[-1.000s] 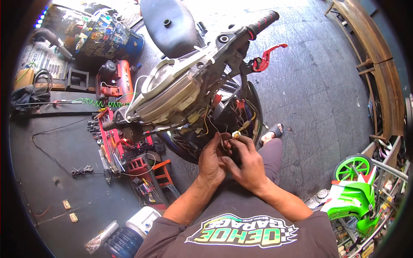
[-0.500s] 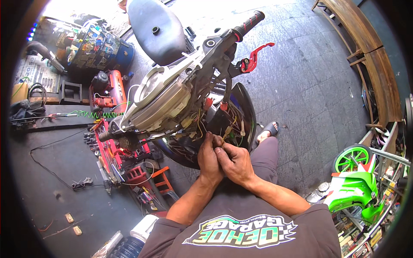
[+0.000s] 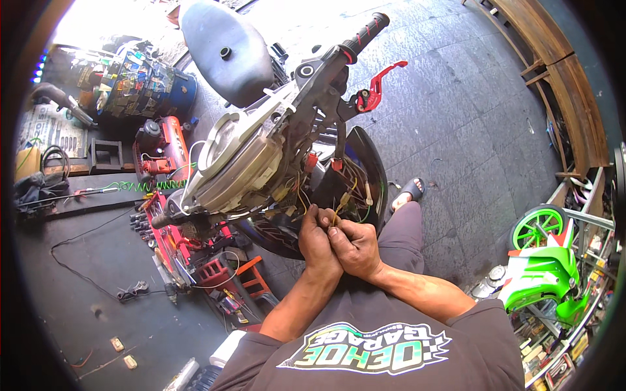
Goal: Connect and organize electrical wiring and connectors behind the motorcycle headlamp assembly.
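Note:
Fingertips pinched together, my left hand [image 3: 318,246] and my right hand [image 3: 356,247] meet in front of the opened handlebar of a motor scooter. A thin yellow wire [image 3: 336,217] runs in between their fingers; its end is hidden. Just beyond hang loose wires with a white connector [image 3: 368,193] and red connectors [image 3: 312,160]. Above them sits the bare instrument and headlight unit [image 3: 241,173], tilted across the bars. A red brake lever [image 3: 373,91] and black grip [image 3: 365,38] stick out to the upper right. Behind the wires curves the dark front panel [image 3: 365,156].
To the left stand a red tool tray [image 3: 171,238], a red air compressor [image 3: 173,146] and a blue drum covered in stickers [image 3: 147,81]. The scooter seat [image 3: 228,55] is at the top. A wooden bench [image 3: 564,78] and a green model motorcycle [image 3: 544,274] are on the right.
The view has shifted slightly, so the scooter front sits a little further left. Both hands stay together at the wires, with their fingers slightly repositioned.

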The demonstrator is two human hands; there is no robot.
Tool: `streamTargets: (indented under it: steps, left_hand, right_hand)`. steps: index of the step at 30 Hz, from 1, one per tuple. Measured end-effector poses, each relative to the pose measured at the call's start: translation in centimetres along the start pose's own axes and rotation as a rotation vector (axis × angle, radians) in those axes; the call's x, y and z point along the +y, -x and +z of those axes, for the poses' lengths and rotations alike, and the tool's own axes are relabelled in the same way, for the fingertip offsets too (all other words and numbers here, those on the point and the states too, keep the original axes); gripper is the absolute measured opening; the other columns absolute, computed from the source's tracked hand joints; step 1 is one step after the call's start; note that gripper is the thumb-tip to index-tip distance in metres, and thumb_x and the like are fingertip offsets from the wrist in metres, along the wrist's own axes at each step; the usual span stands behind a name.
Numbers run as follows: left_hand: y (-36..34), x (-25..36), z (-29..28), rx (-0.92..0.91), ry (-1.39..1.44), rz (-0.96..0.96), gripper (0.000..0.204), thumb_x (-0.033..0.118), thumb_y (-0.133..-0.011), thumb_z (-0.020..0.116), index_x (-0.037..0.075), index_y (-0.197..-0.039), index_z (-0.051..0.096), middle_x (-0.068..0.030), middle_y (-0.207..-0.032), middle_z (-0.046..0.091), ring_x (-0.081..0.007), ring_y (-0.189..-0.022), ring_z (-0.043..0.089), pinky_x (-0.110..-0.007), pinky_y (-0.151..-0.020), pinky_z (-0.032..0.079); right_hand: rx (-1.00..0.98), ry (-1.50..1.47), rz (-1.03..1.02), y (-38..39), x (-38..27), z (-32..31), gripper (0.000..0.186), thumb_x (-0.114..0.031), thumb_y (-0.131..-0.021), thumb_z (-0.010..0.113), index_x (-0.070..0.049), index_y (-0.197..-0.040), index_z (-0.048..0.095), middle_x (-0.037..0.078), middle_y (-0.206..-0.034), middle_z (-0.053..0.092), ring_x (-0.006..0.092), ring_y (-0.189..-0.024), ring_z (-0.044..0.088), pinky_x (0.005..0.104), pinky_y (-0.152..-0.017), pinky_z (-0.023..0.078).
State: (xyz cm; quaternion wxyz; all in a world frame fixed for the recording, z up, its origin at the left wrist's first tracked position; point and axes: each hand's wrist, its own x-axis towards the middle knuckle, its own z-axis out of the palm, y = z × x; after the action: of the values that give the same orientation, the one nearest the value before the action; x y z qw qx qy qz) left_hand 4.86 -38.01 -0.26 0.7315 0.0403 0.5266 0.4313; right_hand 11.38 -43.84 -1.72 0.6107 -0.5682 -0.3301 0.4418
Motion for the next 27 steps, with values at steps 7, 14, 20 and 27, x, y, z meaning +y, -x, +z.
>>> streamTargets:
  steps: [7, 14, 20, 27]
  left_hand:
    - [-0.9, 3.0, 0.0, -0.287, 0.344, -0.188, 0.031, 0.024, -0.087, 0.054, 0.015, -0.062, 0.038, -0.0004, -0.06, 0.029, -0.0163, -0.06, 0.031, -0.031, -0.062, 0.034]
    - [0.0, 0.4, -0.8, -0.299, -0.067, 0.018, 0.037, 0.039, -0.104, 0.042, 0.006, -0.1, 0.059, -0.0049, -0.087, 0.058, -0.0185, -0.08, 0.055, -0.034, -0.076, 0.045]
    - [2.8, 1.3, -3.5, -0.669, -0.742, 0.199, 0.052, 0.047, -0.106, 0.045, -0.001, -0.116, 0.061, -0.0049, -0.093, 0.064, -0.0093, -0.087, 0.058, -0.022, -0.078, 0.045]
    - [4.2, 4.4, -1.8, -0.531, -1.182, 0.393, 0.027, 0.026, -0.103, 0.058, 0.002, -0.096, 0.069, 0.0017, -0.068, 0.056, -0.0049, -0.065, 0.049, -0.024, -0.059, 0.041]
  right_hand:
    - [-0.231, 0.014, -0.178, 2.2, -1.3, -1.5, 0.027, -0.01, -0.089, 0.06, 0.001, -0.066, 0.053, 0.014, -0.054, 0.046, 0.0195, -0.044, 0.044, 0.0359, -0.046, 0.038]
    - [-0.184, 0.052, -0.143, 2.6, -3.0, -3.6, 0.023, -0.01, -0.092, 0.061, 0.0, -0.072, 0.056, 0.011, -0.063, 0.052, 0.0225, -0.05, 0.05, 0.036, -0.048, 0.039]
    - [-0.24, 0.265, -0.205, 0.6, -6.1, -4.8, 0.012, -0.009, -0.091, 0.062, 0.001, -0.085, 0.066, 0.014, -0.083, 0.062, 0.027, -0.068, 0.061, 0.0344, -0.063, 0.049]
    - [-0.519, 0.857, -0.685, -4.0, -9.9, -6.6, 0.046, -0.011, -0.077, 0.067, -0.003, -0.122, 0.062, 0.016, -0.118, 0.063, 0.034, -0.106, 0.063, 0.0523, -0.11, 0.038]
